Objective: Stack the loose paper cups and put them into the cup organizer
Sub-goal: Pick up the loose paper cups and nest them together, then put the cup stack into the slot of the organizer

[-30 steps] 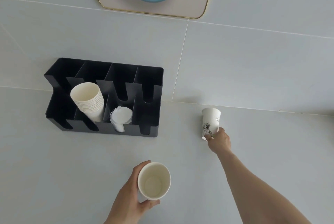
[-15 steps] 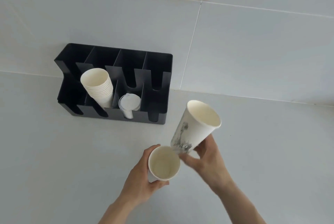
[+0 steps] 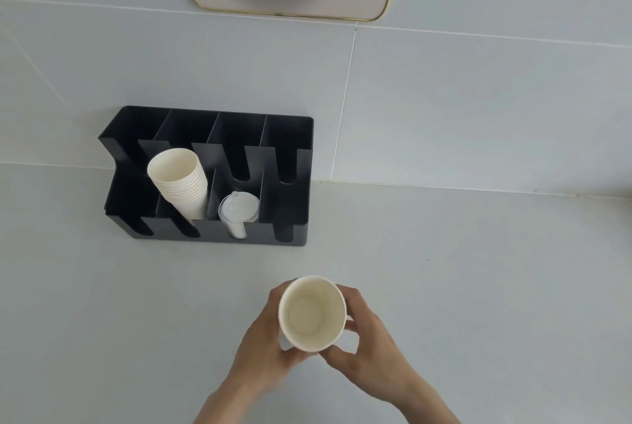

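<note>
Cup (image 3: 312, 313) upright, mouth up, between hands (image 3: 319, 351).

I've dropped the printed cup from my right hand (image 3: 371, 351) into the cup (image 3: 312, 313) in my left hand (image 3: 265, 345); both hands now wrap it.

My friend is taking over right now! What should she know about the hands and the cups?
Left hand: closed on the paper cup from its left side.
Right hand: closed on the same cup from the right and below.
The cup is held mouth-up above the counter, in front of the black organizer. Whether another cup sits nested inside it cannot be told from here.
Done: a stack of cups leans in the organizer's second front slot; lids sit in the third.
Left: put the held cup onto that stack. No other loose cups are in view.
</note>
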`<state>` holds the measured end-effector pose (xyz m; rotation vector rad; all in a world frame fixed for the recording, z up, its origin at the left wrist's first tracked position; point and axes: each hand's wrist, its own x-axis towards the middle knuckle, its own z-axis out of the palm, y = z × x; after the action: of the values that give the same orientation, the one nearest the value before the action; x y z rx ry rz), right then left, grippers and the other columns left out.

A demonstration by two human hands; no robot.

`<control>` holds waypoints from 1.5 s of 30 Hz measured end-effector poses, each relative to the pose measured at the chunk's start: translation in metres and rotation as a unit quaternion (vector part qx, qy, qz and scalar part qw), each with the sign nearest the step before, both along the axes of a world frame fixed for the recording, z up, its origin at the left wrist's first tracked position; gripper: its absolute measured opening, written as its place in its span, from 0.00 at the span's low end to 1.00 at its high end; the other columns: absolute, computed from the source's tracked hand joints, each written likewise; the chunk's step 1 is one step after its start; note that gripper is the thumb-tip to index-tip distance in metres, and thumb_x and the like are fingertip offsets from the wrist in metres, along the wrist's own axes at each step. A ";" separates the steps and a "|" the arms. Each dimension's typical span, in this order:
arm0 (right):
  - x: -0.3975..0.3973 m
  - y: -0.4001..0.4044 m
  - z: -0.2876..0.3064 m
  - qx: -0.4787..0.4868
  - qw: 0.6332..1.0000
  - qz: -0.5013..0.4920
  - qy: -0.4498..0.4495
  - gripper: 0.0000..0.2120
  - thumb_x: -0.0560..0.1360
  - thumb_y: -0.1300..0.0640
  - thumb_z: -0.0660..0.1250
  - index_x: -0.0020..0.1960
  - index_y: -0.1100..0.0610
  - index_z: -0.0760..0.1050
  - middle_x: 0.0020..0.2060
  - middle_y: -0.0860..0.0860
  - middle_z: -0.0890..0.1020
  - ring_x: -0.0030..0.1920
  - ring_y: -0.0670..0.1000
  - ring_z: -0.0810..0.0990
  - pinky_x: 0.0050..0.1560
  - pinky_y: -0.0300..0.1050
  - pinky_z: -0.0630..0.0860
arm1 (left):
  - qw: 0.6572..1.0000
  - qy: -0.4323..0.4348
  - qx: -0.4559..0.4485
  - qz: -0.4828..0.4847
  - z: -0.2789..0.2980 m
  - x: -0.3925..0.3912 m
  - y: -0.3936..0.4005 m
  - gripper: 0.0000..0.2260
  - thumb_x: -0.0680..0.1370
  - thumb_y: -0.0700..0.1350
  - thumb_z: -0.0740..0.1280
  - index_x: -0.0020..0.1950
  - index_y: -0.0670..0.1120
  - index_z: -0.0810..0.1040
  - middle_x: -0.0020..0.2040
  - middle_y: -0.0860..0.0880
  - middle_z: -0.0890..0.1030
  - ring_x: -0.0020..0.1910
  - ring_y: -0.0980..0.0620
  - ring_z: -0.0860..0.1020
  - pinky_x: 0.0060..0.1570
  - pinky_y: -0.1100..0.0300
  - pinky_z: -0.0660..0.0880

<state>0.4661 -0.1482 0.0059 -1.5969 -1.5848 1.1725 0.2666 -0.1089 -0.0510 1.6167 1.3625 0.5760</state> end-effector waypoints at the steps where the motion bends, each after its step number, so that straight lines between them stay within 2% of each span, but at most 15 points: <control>1: 0.002 -0.001 0.001 -0.004 1.000 -0.004 0.008 0.33 0.72 0.59 0.75 0.72 0.47 0.67 0.67 0.40 0.77 0.70 0.46 0.75 0.67 0.51 0.77 | 1.000 0.006 0.005 -0.004 0.003 0.001 0.001 0.43 0.60 0.64 0.81 0.70 0.69 0.62 0.65 0.70 0.75 0.60 0.68 0.77 0.48 0.67 0.75; 6: 0.013 -0.001 0.006 -0.053 0.998 -0.027 0.030 0.36 0.75 0.58 0.74 0.78 0.43 0.62 0.72 0.37 0.73 0.71 0.38 0.74 0.67 0.43 0.77 | 0.999 0.019 -0.033 -0.009 0.012 -0.004 -0.001 0.53 0.59 0.59 0.83 0.75 0.70 0.53 0.71 0.72 0.67 0.67 0.64 0.72 0.61 0.58 0.74; 10: 0.020 0.004 0.009 -0.141 0.979 -0.092 0.114 0.28 0.74 0.52 0.71 0.74 0.44 0.72 0.68 0.36 0.79 0.65 0.37 0.80 0.64 0.44 0.78 | 0.995 -0.006 -0.098 -0.030 0.026 -0.024 -0.001 0.53 0.61 0.58 0.84 0.79 0.60 0.57 0.75 0.63 0.68 0.74 0.62 0.67 0.75 0.54 0.66; 14: 0.022 0.014 0.012 -0.210 0.954 -0.166 0.134 0.20 0.79 0.51 0.71 0.70 0.53 0.78 0.59 0.44 0.85 0.57 0.43 0.85 0.65 0.49 0.80 | 0.984 -0.013 -0.178 0.026 0.051 -0.039 0.008 0.29 0.73 0.59 0.76 0.72 0.58 0.70 0.67 0.59 0.78 0.63 0.63 0.78 0.62 0.61 0.75; 18: 0.017 0.022 0.019 -0.240 0.953 -0.146 0.115 0.12 0.78 0.50 0.72 0.59 0.52 0.80 0.50 0.45 0.84 0.53 0.46 0.84 0.64 0.50 0.81 | 0.964 -0.023 -0.242 0.107 0.069 -0.034 0.021 0.13 0.80 0.55 0.68 0.60 0.50 0.82 0.58 0.50 0.84 0.50 0.54 0.86 0.57 0.54 0.82; 19: 0.015 0.022 0.021 -0.246 0.955 -0.130 0.105 0.08 0.76 0.49 0.72 0.50 0.52 0.78 0.45 0.45 0.81 0.49 0.47 0.83 0.62 0.50 0.82 | 0.959 -0.034 -0.257 0.111 0.072 -0.031 0.023 0.12 0.81 0.54 0.67 0.58 0.48 0.84 0.56 0.48 0.85 0.48 0.52 0.87 0.54 0.55 0.83; 20: 0.013 0.023 0.021 -0.251 0.956 -0.120 0.091 0.12 0.75 0.50 0.72 0.43 0.58 0.76 0.41 0.47 0.76 0.45 0.47 0.80 0.58 0.49 0.81 | 0.956 -0.041 -0.268 0.112 0.075 -0.028 0.024 0.13 0.81 0.53 0.67 0.56 0.47 0.85 0.54 0.46 0.86 0.48 0.50 0.87 0.52 0.56 0.84; 22: 0.010 0.024 0.017 -0.262 0.954 -0.114 0.092 0.18 0.75 0.53 0.70 0.43 0.70 0.74 0.39 0.52 0.73 0.41 0.48 0.77 0.49 0.43 0.77 | 0.953 -0.044 -0.279 0.107 0.076 -0.024 0.024 0.12 0.82 0.50 0.67 0.53 0.45 0.87 0.52 0.44 0.87 0.47 0.47 0.87 0.50 0.56 0.84; 24: 0.007 0.024 0.018 -0.272 0.951 -0.111 0.095 0.13 0.76 0.57 0.68 0.40 0.68 0.76 0.39 0.53 0.73 0.39 0.47 0.78 0.46 0.41 0.77 | 0.952 -0.055 -0.282 0.105 0.076 -0.020 0.024 0.12 0.81 0.46 0.66 0.49 0.44 0.89 0.49 0.43 0.88 0.47 0.46 0.87 0.49 0.56 0.85; 27: 0.006 0.026 0.019 -0.268 0.953 -0.115 0.079 0.14 0.76 0.59 0.68 0.44 0.72 0.79 0.36 0.54 0.77 0.39 0.48 0.80 0.52 0.42 0.82 | 0.950 -0.067 -0.288 0.100 0.079 -0.019 0.026 0.12 0.81 0.43 0.66 0.45 0.42 0.89 0.46 0.43 0.89 0.43 0.48 0.87 0.45 0.60 0.84; 29: 0.003 0.028 0.024 -0.260 0.959 -0.098 0.054 0.12 0.76 0.59 0.68 0.46 0.69 0.82 0.36 0.53 0.82 0.40 0.48 0.82 0.60 0.50 0.83 | 0.951 -0.072 -0.289 0.089 0.083 -0.020 0.029 0.12 0.80 0.42 0.65 0.47 0.38 0.87 0.47 0.39 0.88 0.41 0.50 0.86 0.46 0.60 0.84; 32: -0.003 0.037 0.036 -0.237 0.967 -0.087 0.040 0.11 0.77 0.60 0.67 0.46 0.68 0.83 0.35 0.52 0.84 0.39 0.48 0.81 0.61 0.55 0.82 | 0.953 -0.086 -0.275 0.094 0.093 -0.027 0.036 0.12 0.80 0.42 0.65 0.47 0.38 0.87 0.47 0.39 0.88 0.44 0.46 0.87 0.46 0.60 0.84; 36: -0.019 0.061 0.062 -0.192 0.975 -0.095 0.050 0.10 0.77 0.57 0.69 0.45 0.63 0.86 0.38 0.59 0.87 0.40 0.48 0.84 0.59 0.52 0.83 | 0.957 -0.114 -0.236 0.120 0.118 -0.045 0.054 0.12 0.80 0.44 0.66 0.47 0.42 0.89 0.46 0.43 0.89 0.48 0.45 0.87 0.48 0.60 0.84; 40: -0.047 0.096 0.105 -0.141 0.979 -0.107 0.097 0.10 0.78 0.53 0.70 0.45 0.50 0.90 0.42 0.55 0.90 0.45 0.49 0.88 0.54 0.44 0.86 | 0.960 -0.146 -0.188 0.145 0.155 -0.074 0.088 0.12 0.81 0.49 0.68 0.47 0.45 0.89 0.48 0.43 0.88 0.45 0.46 0.87 0.46 0.59 0.84; 45: -0.092 0.151 0.159 -0.059 0.988 -0.097 0.108 0.11 0.79 0.51 0.71 0.41 0.47 0.90 0.41 0.51 0.90 0.45 0.48 0.89 0.45 0.37 0.86 | 0.961 -0.179 -0.119 0.172 0.208 -0.117 0.140 0.13 0.79 0.53 0.70 0.49 0.46 0.89 0.45 0.45 0.89 0.44 0.47 0.88 0.44 0.59 0.85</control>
<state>0.3746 0.0033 0.1649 -1.5970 -1.2160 1.3026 0.1495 0.0310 0.1566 1.0288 1.3823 0.8309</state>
